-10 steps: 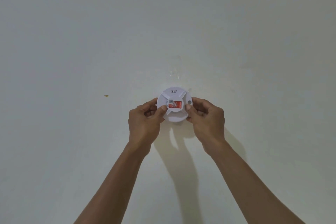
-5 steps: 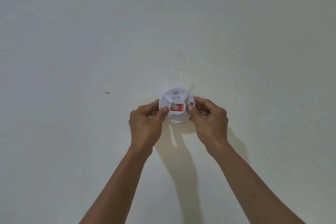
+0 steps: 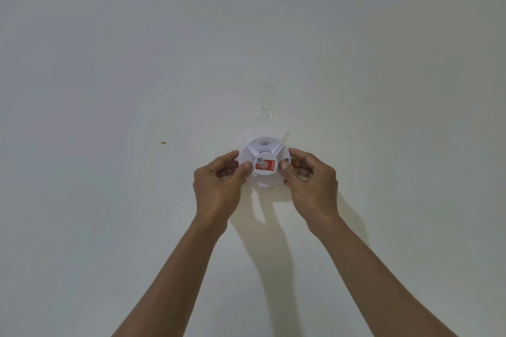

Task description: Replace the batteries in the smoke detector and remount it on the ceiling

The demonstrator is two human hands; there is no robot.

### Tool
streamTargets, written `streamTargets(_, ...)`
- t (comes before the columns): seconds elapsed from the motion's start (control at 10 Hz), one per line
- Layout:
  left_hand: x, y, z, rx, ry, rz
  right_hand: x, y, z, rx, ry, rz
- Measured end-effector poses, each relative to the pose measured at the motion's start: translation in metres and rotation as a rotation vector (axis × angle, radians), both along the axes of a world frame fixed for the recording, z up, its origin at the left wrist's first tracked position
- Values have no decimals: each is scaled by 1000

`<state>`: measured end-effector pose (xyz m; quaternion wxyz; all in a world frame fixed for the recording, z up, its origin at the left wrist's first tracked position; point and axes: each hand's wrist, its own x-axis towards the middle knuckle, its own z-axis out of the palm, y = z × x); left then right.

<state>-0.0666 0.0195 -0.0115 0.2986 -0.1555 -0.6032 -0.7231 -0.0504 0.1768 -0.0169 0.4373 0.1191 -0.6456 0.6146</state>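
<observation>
A round white smoke detector (image 3: 263, 148) with a red sticker at its centre is held up against the white ceiling (image 3: 137, 63). My left hand (image 3: 219, 186) grips its left rim, thumb on the face and fingers curled behind the edge. My right hand (image 3: 312, 183) grips the right rim the same way. A strip of clear tape (image 3: 267, 107) runs from the detector's top edge up across the ceiling. The detector's back and mount are hidden.
A small yellowish speck (image 3: 163, 143) marks the ceiling to the left of the detector. The hands and detector cast a shadow (image 3: 271, 227) on the ceiling below them. Bare ceiling fills everything else in view.
The detector and both hands sit slightly higher and to the right in the view than a second ago. The red sticker has turned a little and now lies level. Both grips are unchanged.
</observation>
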Motion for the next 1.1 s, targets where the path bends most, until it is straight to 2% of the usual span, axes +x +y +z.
streamTargets(0.8, 11, -4, -1, -54, -26, 44, 5, 3, -2, -47, -54, 38)
streamTargets(1.1, 40, -4, -38, -56, -98, 66, 34, 14, -33, -18, -124, 49)
